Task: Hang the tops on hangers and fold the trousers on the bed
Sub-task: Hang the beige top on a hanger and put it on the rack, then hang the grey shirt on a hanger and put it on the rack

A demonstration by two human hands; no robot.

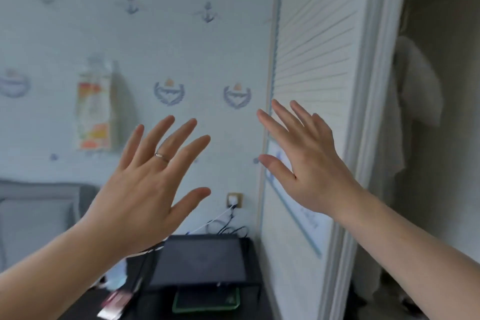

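My left hand (145, 184) is raised in front of the wall with its fingers spread and straight, holding nothing; a ring sits on one finger. My right hand (304, 161) is also raised with spread fingers, empty, in front of the white louvred wardrobe door (319, 41). A pale garment (413, 91) hangs inside the open wardrobe at the right. The grey bed headboard and pillow (33, 218) show at the lower left. No hangers or trousers are in sight.
A dark desk below holds a closed laptop on a stand (200, 260), cables running to a wall socket (235, 200), and small items at its left. A colourful paper hangs on the patterned wall (93, 112). The wardrobe door edge stands close on my right.
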